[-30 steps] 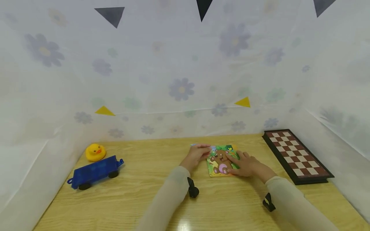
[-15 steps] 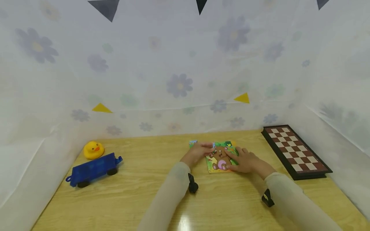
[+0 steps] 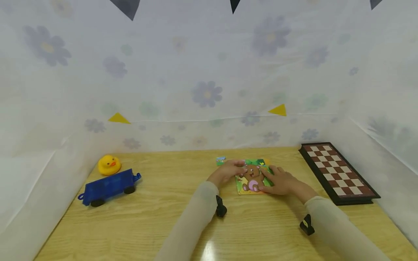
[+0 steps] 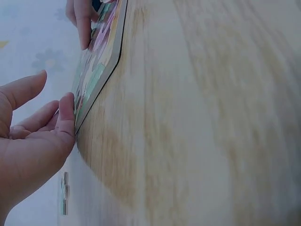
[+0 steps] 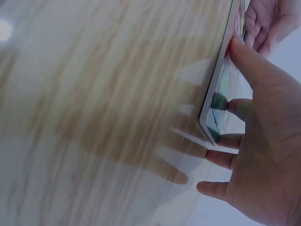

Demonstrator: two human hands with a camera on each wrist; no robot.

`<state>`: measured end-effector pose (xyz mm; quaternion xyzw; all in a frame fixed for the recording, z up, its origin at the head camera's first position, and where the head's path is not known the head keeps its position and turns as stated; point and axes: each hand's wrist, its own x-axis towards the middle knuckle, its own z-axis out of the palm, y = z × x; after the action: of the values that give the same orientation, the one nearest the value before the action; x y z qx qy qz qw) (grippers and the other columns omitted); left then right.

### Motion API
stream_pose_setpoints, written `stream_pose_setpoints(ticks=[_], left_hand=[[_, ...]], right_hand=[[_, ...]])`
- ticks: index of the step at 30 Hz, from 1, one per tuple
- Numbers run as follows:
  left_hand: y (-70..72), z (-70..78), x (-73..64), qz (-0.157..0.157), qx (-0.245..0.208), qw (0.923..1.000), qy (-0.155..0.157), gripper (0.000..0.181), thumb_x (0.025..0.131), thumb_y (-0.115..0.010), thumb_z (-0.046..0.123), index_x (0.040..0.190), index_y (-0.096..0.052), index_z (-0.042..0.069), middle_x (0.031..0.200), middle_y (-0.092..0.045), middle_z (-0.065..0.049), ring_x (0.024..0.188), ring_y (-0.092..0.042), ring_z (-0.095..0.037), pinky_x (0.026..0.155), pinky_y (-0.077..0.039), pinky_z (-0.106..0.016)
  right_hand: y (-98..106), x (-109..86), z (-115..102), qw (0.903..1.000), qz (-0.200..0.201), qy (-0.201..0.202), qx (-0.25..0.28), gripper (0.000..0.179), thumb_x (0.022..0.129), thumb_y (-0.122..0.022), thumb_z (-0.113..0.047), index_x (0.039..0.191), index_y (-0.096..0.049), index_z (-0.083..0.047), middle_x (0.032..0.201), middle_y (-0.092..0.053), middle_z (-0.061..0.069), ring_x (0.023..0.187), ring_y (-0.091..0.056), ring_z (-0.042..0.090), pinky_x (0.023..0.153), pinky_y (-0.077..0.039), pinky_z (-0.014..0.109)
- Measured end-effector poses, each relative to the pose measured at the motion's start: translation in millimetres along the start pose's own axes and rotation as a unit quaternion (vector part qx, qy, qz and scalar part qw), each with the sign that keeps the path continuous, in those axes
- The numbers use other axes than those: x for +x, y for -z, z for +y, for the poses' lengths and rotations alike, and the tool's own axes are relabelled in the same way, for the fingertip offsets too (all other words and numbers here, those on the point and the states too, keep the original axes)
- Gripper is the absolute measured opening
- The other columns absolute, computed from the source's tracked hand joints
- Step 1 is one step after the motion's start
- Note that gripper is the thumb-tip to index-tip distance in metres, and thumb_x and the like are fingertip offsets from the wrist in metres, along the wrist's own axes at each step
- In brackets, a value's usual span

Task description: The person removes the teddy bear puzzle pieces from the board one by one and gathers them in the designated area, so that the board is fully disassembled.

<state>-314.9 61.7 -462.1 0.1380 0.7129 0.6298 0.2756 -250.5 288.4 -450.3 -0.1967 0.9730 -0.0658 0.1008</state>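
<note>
A bear jigsaw puzzle [image 3: 253, 178] in a thin tray lies flat on the table, between both hands. My left hand [image 3: 226, 172] is at its left side, fingers reaching over the upper left part. In the left wrist view, the left fingertips [image 4: 67, 106] press at the puzzle's edge while the thumb stands apart. Spread over the right side is my right hand [image 3: 281, 183]; its thumb [image 5: 242, 52] touches the puzzle and the other fingers fan along the border. One loose puzzle piece [image 3: 220, 160] lies on the table just beyond the left hand.
At the left, a yellow rubber duck [image 3: 109, 165] sits behind a blue toy wagon [image 3: 109, 185]. A folded checkerboard [image 3: 336, 170] lies along the right side. Behind the wooden table [image 3: 169, 214] hangs a flowered white sheet [image 3: 176, 90].
My left hand has shifted slightly right and toward me, uncovering the loose piece behind it. The right hand stays on the puzzle's right side. The view has tilted a little.
</note>
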Motion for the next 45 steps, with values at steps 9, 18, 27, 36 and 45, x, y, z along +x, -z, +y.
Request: stream_pose_setpoints(ticks=[9, 18, 27, 36, 45], left_hand=[[-2.2, -8.1, -4.0, -0.01, -0.007, 0.9999, 0.006, 0.051, 0.095, -0.057, 0.009, 0.141, -0.039, -0.005, 0.139, -0.045, -0.017, 0.089, -0.054, -0.018, 0.088, -0.047, -0.033], [-3.4, -10.9, -4.8, -0.001, -0.034, 0.9993, 0.014, 0.047, 0.095, -0.058, 0.009, 0.136, -0.044, -0.008, 0.123, -0.056, -0.017, 0.083, -0.052, -0.014, 0.076, -0.047, -0.026], [-4.4, -8.4, -11.3, -0.003, -0.024, 0.9993, 0.029, 0.048, 0.095, -0.058, 0.012, 0.135, -0.044, -0.009, 0.138, -0.047, -0.019, 0.117, -0.051, -0.029, 0.094, -0.046, -0.037], [-5.9, 0.7, -0.6, 0.011, -0.018, 0.9997, 0.012, 0.045, 0.095, -0.057, 0.014, 0.133, -0.048, -0.007, 0.142, -0.043, -0.017, 0.128, -0.043, -0.032, 0.104, -0.04, -0.04], [-10.4, 7.5, 1.3, 0.051, -0.019, 0.9985, 0.011, 0.042, 0.097, -0.054, 0.016, 0.133, -0.05, -0.005, 0.138, -0.047, -0.016, 0.118, -0.051, -0.025, 0.08, -0.052, -0.032]], right_hand=[[-12, -6.8, 10, 0.9992, 0.019, 0.033, 0.011, 0.077, 0.092, -0.051, -0.055, 0.148, -0.032, -0.005, 0.143, -0.029, 0.03, 0.127, -0.031, 0.051, 0.091, -0.034, 0.07], [-17, -3.7, 9, 0.9992, 0.019, 0.035, -0.001, 0.076, 0.093, -0.051, -0.054, 0.147, -0.033, -0.005, 0.144, -0.029, 0.029, 0.127, -0.032, 0.049, 0.09, -0.036, 0.069], [-19, -5.9, 3, 0.9995, -0.003, 0.029, -0.01, 0.069, 0.093, -0.05, -0.054, 0.147, -0.036, -0.014, 0.144, -0.029, 0.028, 0.126, -0.033, 0.049, 0.087, -0.039, 0.068], [1, -1.7, 3, 0.9986, -0.044, 0.021, -0.021, 0.062, 0.096, -0.045, -0.052, 0.149, -0.033, -0.023, 0.145, -0.024, 0.029, 0.127, -0.031, 0.048, 0.089, -0.034, 0.072], [5, -1.1, 6, 0.9978, -0.044, 0.021, -0.046, 0.062, 0.095, -0.045, -0.055, 0.149, -0.033, -0.026, 0.144, -0.025, 0.028, 0.125, -0.034, 0.048, 0.088, -0.036, 0.071]])
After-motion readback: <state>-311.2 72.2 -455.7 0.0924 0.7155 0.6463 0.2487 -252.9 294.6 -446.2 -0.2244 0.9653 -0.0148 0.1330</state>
